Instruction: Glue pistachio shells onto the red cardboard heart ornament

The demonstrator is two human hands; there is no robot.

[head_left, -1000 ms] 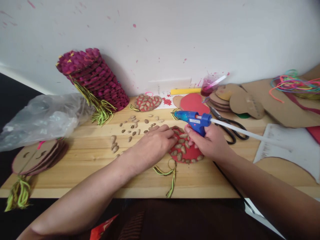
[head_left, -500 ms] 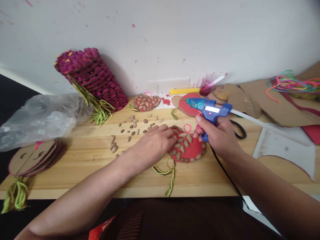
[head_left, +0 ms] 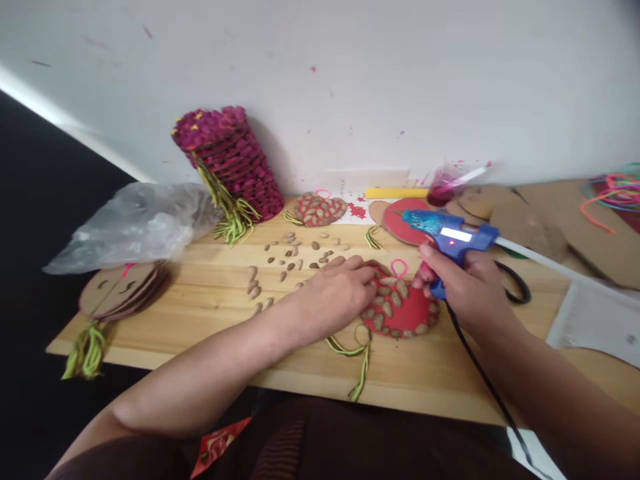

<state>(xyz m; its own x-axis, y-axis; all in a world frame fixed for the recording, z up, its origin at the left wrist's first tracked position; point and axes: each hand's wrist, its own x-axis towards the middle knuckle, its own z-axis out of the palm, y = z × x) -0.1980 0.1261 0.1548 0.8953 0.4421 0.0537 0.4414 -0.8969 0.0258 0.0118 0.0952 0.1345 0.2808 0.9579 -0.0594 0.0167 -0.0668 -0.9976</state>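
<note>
My right hand (head_left: 475, 283) grips a blue hot glue gun (head_left: 453, 240), its nozzle pointing left and a white glue stick trailing from the back. Beneath the two hands lies a red round cutout (head_left: 413, 307) with peanuts (head_left: 387, 308) along its rim and across its upper left part. A pink loop (head_left: 399, 269) stands at its top, and a green yarn tassel (head_left: 361, 373) hangs from the bottom. My left hand (head_left: 345, 287) rests on the cutout's left edge with curled fingers; whatever is under the fingertips is hidden. Loose peanuts (head_left: 253, 283) are scattered left of this hand.
Behind stand a purple textured cylinder (head_left: 240, 163), a peanut-covered piece (head_left: 320, 211) and a cup of purple liquid (head_left: 443, 187). A plastic bag (head_left: 135, 223) and stacked cardboard faces (head_left: 120, 290) lie left. Cardboard (head_left: 565, 207) is at right; the gun's black cord (head_left: 480, 367) runs down the front.
The view has shifted, so everything appears farther right. Both hands keep almost the same places over the red cutout, and the glue gun is still held.
</note>
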